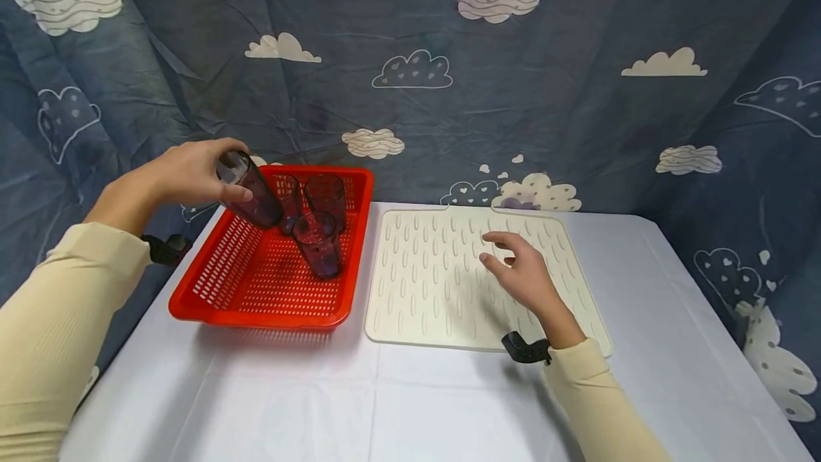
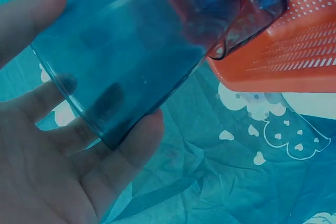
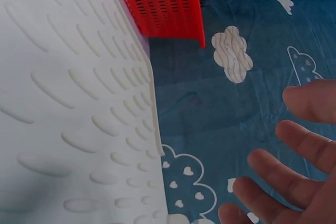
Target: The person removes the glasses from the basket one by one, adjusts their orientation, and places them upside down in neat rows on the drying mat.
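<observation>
My left hand (image 1: 204,171) grips a dark, see-through drinking glass (image 1: 255,194) by its base end, thumb on one side and fingers on the other. The glass tilts, mouth down to the right, over the left back part of a red plastic basket (image 1: 355,262). Several similar glasses (image 1: 318,252) stand or lean inside the basket towards its back right. In the left wrist view the held glass (image 2: 131,51) overlaps another glass behind it; whether they touch I cannot tell. My right hand (image 1: 522,269) hovers over a cream ribbed mat (image 1: 423,284), fingers loosely bent, holding nothing.
A white cloth-covered table (image 1: 308,405) carries the basket and, to its right, the mat. Behind them hangs a dark blue curtain (image 1: 564,120) with cloud prints, which also runs along both sides. The basket's raised rim surrounds the glasses.
</observation>
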Tool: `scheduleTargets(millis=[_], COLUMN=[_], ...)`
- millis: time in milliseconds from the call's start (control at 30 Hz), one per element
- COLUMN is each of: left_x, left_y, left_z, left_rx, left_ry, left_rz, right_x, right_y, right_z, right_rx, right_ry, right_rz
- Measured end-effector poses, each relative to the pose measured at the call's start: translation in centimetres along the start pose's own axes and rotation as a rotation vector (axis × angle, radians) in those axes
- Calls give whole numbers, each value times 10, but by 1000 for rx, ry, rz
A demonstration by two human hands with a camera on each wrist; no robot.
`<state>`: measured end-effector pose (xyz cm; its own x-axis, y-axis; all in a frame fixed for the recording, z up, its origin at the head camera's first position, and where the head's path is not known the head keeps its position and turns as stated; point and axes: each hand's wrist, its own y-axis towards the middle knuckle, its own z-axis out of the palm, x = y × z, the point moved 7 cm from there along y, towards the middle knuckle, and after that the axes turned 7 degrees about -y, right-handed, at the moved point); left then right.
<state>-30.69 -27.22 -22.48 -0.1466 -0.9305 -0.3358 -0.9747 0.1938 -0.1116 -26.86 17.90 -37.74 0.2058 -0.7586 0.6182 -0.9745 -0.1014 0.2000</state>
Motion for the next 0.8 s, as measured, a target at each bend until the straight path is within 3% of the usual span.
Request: scheduleTargets(millis=[333,500,800], left_x=[-3,-12,-47], left_y=[3,3,1], left_z=[-15,-16,-16], left_rx=[-40,-75,-157], left_ry=[-78,-123,-229], left_rz=[-50,-11,74], right_x=[-3,-8,-18], right_y=[-3,-5,-6], right_z=[-3,-8,-14], right_rx=[2,9,-3], right_ry=[-40,-64,-106], right_rz=[23,44,119])
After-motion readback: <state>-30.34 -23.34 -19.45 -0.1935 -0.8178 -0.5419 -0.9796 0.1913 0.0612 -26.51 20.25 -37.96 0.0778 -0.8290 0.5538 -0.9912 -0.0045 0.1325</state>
